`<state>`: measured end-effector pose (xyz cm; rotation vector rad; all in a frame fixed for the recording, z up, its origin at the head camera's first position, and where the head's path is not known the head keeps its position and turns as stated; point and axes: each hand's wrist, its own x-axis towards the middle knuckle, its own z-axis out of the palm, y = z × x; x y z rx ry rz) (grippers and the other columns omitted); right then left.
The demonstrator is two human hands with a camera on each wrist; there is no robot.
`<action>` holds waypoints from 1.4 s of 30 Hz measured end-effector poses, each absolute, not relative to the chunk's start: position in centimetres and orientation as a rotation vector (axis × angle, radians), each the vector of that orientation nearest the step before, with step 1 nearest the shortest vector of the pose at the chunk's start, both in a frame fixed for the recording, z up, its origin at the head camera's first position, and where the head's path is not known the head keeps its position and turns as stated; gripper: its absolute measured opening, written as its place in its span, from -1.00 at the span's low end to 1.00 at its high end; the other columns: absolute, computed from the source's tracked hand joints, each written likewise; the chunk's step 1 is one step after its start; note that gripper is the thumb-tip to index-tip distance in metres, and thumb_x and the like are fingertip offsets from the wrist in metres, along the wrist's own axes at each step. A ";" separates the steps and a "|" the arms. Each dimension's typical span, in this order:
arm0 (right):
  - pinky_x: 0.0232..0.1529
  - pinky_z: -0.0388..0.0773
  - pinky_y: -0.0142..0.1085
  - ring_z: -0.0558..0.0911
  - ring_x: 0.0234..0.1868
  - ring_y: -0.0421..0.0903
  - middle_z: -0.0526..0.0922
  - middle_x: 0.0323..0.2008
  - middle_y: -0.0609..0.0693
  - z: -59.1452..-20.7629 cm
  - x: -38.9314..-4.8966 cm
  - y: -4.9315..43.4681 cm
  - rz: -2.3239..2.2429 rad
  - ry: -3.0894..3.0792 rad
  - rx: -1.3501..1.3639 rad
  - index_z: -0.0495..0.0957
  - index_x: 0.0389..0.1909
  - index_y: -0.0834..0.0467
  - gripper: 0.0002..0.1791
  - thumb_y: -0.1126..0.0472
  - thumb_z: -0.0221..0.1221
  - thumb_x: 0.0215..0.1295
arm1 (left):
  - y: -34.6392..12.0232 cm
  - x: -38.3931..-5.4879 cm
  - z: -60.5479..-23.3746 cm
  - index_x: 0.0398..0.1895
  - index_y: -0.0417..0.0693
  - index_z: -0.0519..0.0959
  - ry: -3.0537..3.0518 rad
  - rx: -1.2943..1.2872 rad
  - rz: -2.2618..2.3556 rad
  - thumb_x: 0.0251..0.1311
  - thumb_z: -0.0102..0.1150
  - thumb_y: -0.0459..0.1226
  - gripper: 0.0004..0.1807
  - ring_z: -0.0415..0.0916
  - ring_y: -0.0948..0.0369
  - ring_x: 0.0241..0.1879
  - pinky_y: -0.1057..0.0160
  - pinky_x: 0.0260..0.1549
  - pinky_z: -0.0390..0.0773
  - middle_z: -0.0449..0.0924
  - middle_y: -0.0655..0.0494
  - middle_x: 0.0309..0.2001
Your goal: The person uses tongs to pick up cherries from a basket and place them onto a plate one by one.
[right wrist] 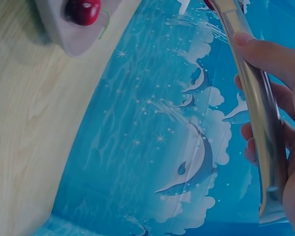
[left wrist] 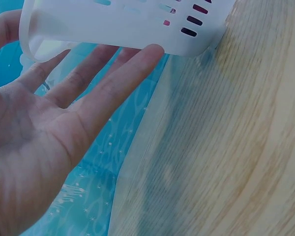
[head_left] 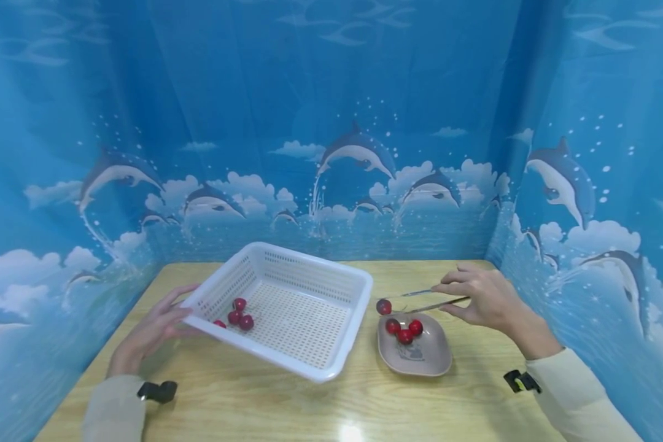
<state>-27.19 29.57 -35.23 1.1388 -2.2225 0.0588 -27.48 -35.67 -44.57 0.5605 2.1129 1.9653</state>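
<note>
My left hand (head_left: 157, 325) holds a white plastic basket (head_left: 359, 307) by its left side, thumb at the rim and fingers beneath in the left wrist view. The basket is tilted, with several cherries (head_left: 246, 322) gathered at its lower left corner. My right hand (head_left: 483, 298) grips metal tongs (right wrist: 258, 108), which pinch one dark red cherry (head_left: 383, 307) at their tips. That cherry is over the far left edge of a small pinkish plate (head_left: 425, 362), between plate and basket. Three cherries (head_left: 405, 336) lie in the plate.
Both plate and basket are over a light wooden table (head_left: 287, 405). A blue curtain (head_left: 331, 153) printed with dolphins surrounds the table at the back and sides. Dark straps with small mounts (head_left: 157, 391) sit on both sleeved wrists.
</note>
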 end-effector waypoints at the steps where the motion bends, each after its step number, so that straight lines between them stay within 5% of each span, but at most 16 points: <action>1: -0.53 0.59 -0.43 0.65 -0.35 -0.22 0.78 -0.31 -0.16 -35.4 -27.2 29.6 0.057 -2.229 1.138 0.83 -0.19 -0.08 -0.54 0.11 0.65 -0.27 | -35.7 -27.5 -44.6 0.64 -0.02 0.04 2.111 0.563 1.965 0.59 -0.17 -0.36 -0.38 0.61 0.29 0.16 -0.03 0.10 0.74 0.46 0.39 0.26; 19: -0.53 0.51 -0.47 0.60 -0.39 -0.27 0.75 -0.34 -0.22 -37.7 -27.7 30.0 0.006 -2.456 1.155 0.83 -0.20 -0.11 -0.63 0.05 0.61 -0.13 | -35.8 -27.5 -44.6 0.64 -0.04 0.02 2.064 0.612 1.975 0.59 -0.20 -0.38 -0.38 0.61 0.25 0.19 -0.07 0.12 0.73 0.45 0.34 0.30; 32: -0.47 0.63 -0.33 0.65 -0.32 -0.19 0.76 -0.27 -0.18 -38.2 -27.7 30.0 -0.021 -2.578 1.134 0.82 -0.17 -0.11 -0.65 0.07 0.59 -0.06 | -35.8 -27.5 -44.7 0.64 -0.03 0.03 2.064 0.605 1.980 0.60 -0.19 -0.37 -0.39 0.60 0.26 0.20 -0.04 0.13 0.73 0.45 0.35 0.30; 42: -0.43 0.62 -0.31 0.63 -0.28 -0.16 0.75 -0.25 -0.13 -38.0 -27.6 30.0 0.013 -2.544 1.122 0.80 -0.07 -0.01 -0.49 0.08 0.63 -0.16 | -36.0 -27.5 -44.6 0.64 -0.05 0.02 2.042 0.637 1.983 0.59 -0.22 -0.39 -0.39 0.60 0.25 0.20 -0.08 0.14 0.72 0.47 0.31 0.29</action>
